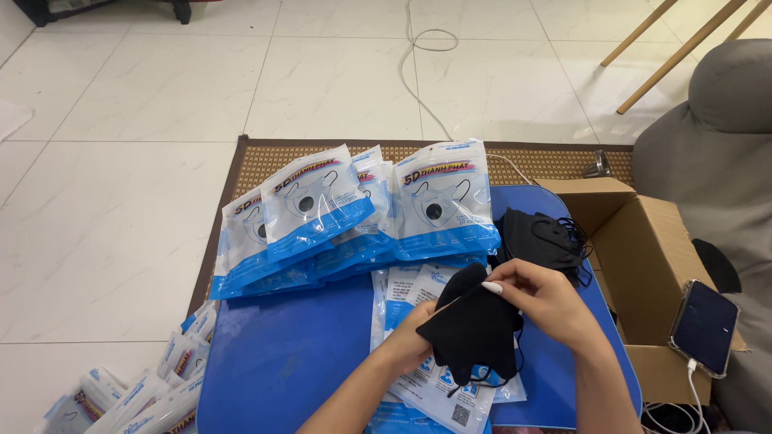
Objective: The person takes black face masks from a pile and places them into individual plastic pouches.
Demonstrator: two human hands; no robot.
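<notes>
Both hands closed on the black mask (474, 329) just above the empty flat pouches (434, 386): left hand (414, 337) beneath, right hand (543, 301) pinching its upper edge, long axis toward the filled packs (354, 217).

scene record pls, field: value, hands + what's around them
left hand: under a bunch of black face masks, grip closed on them
right hand: pinching the top of the same masks
under hands: flat clear-and-blue mask pouches
surface: blue table
behind: leaning row of filled pouches
loose stack: more black masks, right of the row
right side: open cardboard box, phone on its flap, cable attached
floor left: more pouches
</notes>
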